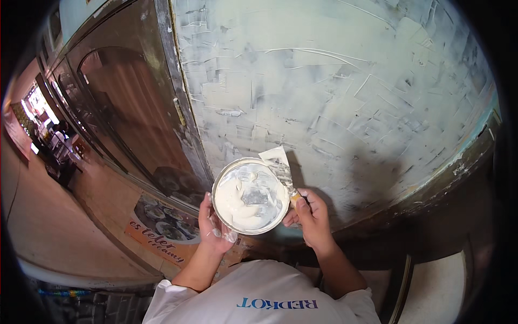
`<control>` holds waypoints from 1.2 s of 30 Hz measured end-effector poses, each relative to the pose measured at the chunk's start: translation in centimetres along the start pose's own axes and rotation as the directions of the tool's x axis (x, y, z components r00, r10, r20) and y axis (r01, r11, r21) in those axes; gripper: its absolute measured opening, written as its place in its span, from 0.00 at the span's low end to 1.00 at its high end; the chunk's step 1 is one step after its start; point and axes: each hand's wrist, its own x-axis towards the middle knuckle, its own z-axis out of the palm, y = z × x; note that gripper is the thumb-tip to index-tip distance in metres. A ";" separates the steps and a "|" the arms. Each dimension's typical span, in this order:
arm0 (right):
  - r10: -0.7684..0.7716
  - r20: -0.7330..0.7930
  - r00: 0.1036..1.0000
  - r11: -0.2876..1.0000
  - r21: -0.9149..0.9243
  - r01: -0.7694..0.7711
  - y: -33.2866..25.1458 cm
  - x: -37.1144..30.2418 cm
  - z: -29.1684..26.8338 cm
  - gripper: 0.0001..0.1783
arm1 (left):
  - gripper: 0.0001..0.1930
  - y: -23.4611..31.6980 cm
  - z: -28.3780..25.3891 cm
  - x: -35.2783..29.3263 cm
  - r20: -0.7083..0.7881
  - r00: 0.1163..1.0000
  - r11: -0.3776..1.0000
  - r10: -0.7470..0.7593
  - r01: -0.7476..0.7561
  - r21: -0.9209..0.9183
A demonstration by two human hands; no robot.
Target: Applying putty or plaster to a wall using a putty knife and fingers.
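Note:
My left hand (215, 227) is wrapped round the left side of a round tub (217, 208), its fingers smeared with white. White putty (237, 202) lies inside the tub, heaped thickest on the left, with the bottom showing through in the middle. In my right hand (313, 216) is a putty knife (279, 166) with a yellowish handle and a wide blade coated in putty. Its blade is at the tub's upper right rim, angled up and left. Just beyond both hands stands a wall (334, 97) covered in pale, uneven putty strokes with grey patches.
A dark wooden frame (183, 102) borders the wall on the left, beside a brown door or window with glass (127, 108). A printed banner (162, 232) lies low at the left. Dark trim (421, 208) runs along the wall's lower right edge, and pale panels (437, 291) stand below it.

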 end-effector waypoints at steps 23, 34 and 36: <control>0.171 0.115 0.978 0.930 -0.345 -0.122 -2.3 -0.1 -2.3 0.15 | 0.61 -4.4 -1.5 2.1 0.439 0.876 0.944 -0.199 0.291 -0.154; 0.107 0.263 0.959 0.792 -0.605 0.078 -6.7 0.4 -2.2 0.13 | 0.61 -3.4 4.0 0.8 -0.021 0.937 0.859 -0.348 0.328 0.392; 0.068 0.283 0.957 0.748 -0.649 0.139 -7.5 0.2 -1.9 0.13 | 0.67 -3.9 -2.0 2.3 0.576 0.755 0.881 -0.314 0.458 -0.121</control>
